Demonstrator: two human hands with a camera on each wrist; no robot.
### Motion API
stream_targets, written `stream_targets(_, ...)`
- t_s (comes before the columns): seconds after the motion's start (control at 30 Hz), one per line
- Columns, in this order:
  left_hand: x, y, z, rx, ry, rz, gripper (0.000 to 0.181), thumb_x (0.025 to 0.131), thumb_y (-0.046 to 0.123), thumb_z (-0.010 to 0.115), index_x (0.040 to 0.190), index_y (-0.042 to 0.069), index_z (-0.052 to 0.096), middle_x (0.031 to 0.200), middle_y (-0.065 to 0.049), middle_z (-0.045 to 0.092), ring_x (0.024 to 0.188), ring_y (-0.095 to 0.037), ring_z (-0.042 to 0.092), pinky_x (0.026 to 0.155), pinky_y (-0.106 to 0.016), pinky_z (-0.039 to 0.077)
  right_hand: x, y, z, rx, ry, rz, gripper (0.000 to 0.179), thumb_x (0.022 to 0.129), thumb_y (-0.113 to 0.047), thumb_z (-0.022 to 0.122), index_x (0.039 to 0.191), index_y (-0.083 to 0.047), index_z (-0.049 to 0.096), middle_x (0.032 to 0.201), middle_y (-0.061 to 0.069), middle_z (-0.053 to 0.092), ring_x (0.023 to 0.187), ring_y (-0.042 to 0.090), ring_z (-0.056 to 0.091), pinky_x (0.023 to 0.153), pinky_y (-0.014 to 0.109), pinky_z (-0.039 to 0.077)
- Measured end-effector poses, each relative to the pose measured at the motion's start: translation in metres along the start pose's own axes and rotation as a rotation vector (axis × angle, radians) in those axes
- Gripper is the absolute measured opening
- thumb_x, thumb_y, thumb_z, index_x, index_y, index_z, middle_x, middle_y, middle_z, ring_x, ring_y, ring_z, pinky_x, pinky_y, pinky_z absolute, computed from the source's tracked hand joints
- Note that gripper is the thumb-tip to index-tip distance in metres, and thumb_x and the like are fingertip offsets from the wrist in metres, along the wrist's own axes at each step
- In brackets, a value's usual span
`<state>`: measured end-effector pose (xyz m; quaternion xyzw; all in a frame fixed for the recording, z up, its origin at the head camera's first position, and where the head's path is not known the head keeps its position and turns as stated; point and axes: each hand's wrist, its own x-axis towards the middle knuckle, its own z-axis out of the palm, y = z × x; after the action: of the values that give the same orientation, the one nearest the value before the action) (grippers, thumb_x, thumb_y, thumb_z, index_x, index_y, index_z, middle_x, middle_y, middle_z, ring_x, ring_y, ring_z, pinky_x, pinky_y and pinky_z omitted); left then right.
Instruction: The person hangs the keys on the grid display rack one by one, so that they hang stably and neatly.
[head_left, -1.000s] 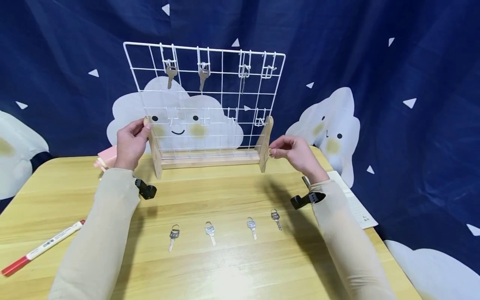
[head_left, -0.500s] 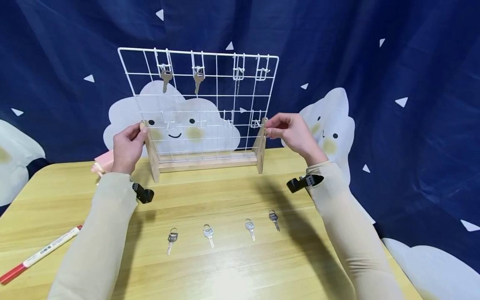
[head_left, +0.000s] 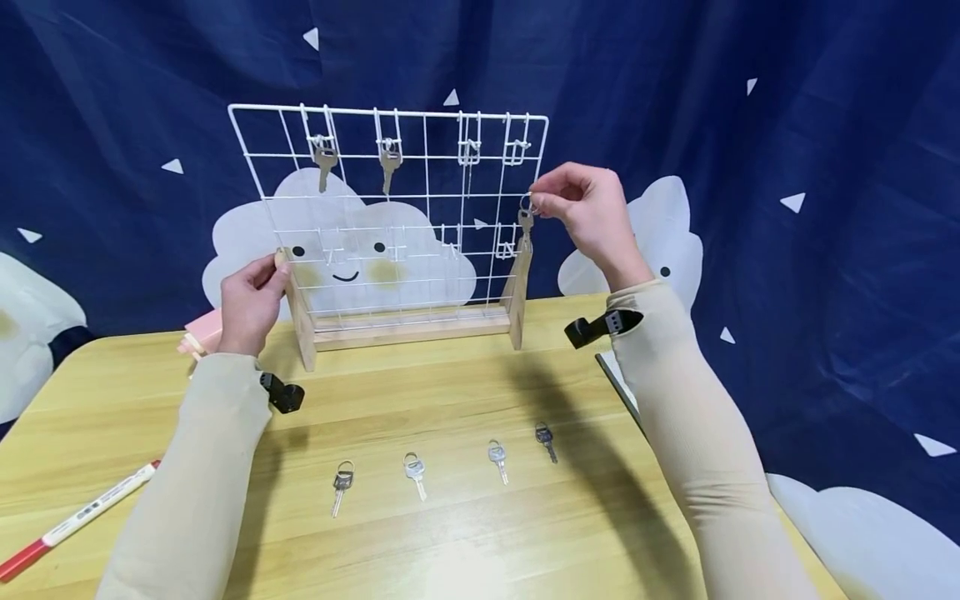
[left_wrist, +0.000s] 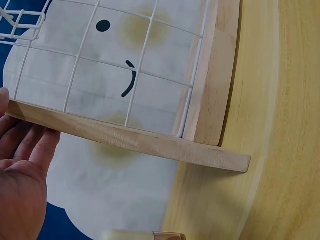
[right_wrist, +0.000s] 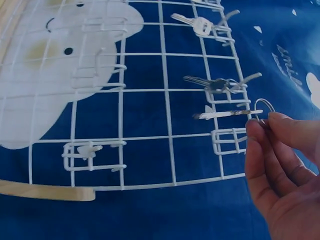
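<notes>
Head view. I have the left hand (head_left: pixel 249 310) closed in a pinch on the top of the left upright (head_left: pixel 302 321), the wooden end piece of a white wire grid rack (head_left: pixel 426 113). I have the right hand (head_left: pixel 591 212) closed in a pinch on a key ring (head_left: pixel 525 201); the held key (head_left: pixel 526 221) hangs below it at the right edge of the grid, above the right upright (head_left: pixel 519 292). Upper-row hooks carry three hung keys (head_left: pixel 326 162); the third from the left is edge-on and hard to make out. Four ringed keys (head_left: pixel 415 471) lie in a row on the wooden table (head_left: pixel 420 400). A red-capped marker (head_left: pixel 82 512) lies at the left. A pink object (head_left: pixel 202 331), partly hidden by the left hand, cannot be identified.

Left wrist view. The left hand is cut off by the frame; the thumb bears on one side of the left upright, the fingers on the other. A wire hook (left_wrist: pixel 22 22) at upper left and a pale cylindrical object (left_wrist: pixel 132 235) at the bottom are cut off.

Right wrist view. Thumb and index finger pinch the key ring. The held key is blurred, near the third and fourth upper hooks; I cannot tell whether it touches the grid. Lettering on the blue curtain (right_wrist: pixel 145 120) is illegible.
</notes>
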<state>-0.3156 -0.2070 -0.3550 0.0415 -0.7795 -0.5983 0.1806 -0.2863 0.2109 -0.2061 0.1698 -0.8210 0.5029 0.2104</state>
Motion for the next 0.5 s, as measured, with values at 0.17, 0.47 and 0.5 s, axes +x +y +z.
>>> stream_targets(0.17, 0.000, -0.001, 0.001, -0.007, -0.012, 0.010, 0.047, 0.101, 0.029, 0.056, 0.140, 0.003, 0.054, 0.134, -0.017, 0.057, 0.111, -0.010, 0.057, 0.097, -0.027, 0.049, 0.010, -0.009, -0.005, 0.019, 0.031, 0.002, 0.007, 0.088, -0.004, 0.075, 0.093, 0.000, 0.074, 0.084, 0.004, 0.070, 0.076, 0.020, 0.064, 0.075, 0.027, 0.056)
stream_targets(0.47, 0.000, -0.002, -0.002, -0.004, -0.016, 0.006, 0.049, 0.100, 0.030, 0.058, 0.140, 0.003, 0.053, 0.135, -0.017, 0.056, 0.112, -0.010, 0.057, 0.096, -0.026, 0.049, 0.034, -0.016, -0.003, 0.077, 0.118, -0.006, 0.005, 0.087, 0.000, 0.074, 0.092, -0.001, 0.074, 0.082, 0.005, 0.069, 0.073, 0.021, 0.064, 0.073, 0.026, 0.056)
stream_targets(0.5, 0.000, -0.001, -0.002, -0.005, -0.020, 0.004, 0.049, 0.100, 0.030, 0.057, 0.140, 0.003, 0.053, 0.135, -0.017, 0.056, 0.112, -0.011, 0.057, 0.097, -0.026, 0.049, 0.037, -0.016, -0.003, 0.088, 0.136, -0.007, 0.005, 0.087, 0.000, 0.074, 0.092, -0.001, 0.074, 0.082, 0.005, 0.069, 0.073, 0.021, 0.064, 0.073, 0.026, 0.056)
